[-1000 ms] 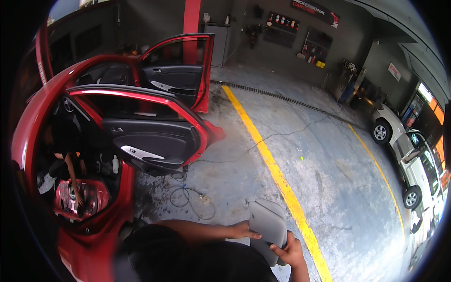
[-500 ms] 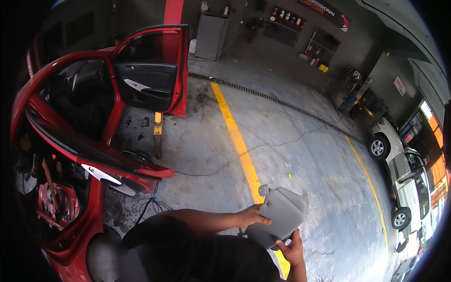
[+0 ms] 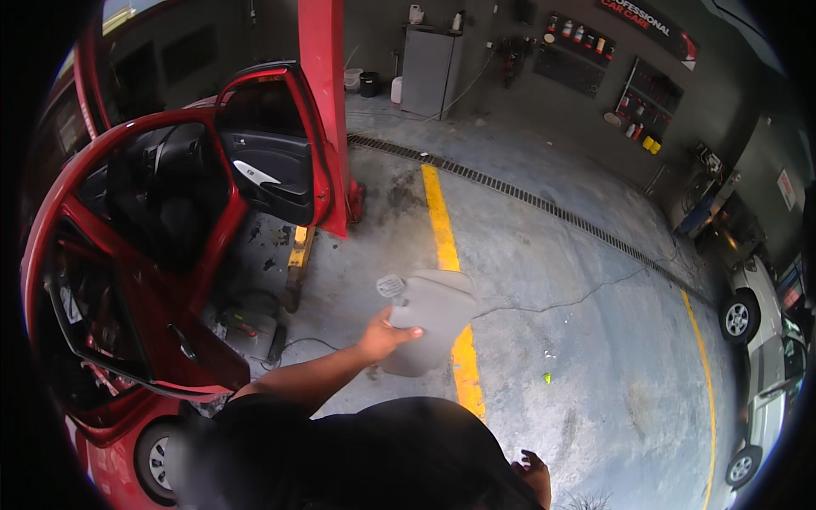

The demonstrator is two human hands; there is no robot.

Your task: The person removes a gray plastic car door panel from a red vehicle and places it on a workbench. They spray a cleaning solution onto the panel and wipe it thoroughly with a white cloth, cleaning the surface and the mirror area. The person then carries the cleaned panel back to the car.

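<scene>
Head view: left hand (image 3: 384, 335) grips grey plastic trim panel (image 3: 427, 320) — right hand (image 3: 534, 473) open, empty.

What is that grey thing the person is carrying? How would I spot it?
Find the yellow line painted on the garage floor beside the red car. Just above it, the left hand holds up a flat grey panel with rounded corners. It is the only pale grey piece held in the air; the right hand hangs empty.
</scene>
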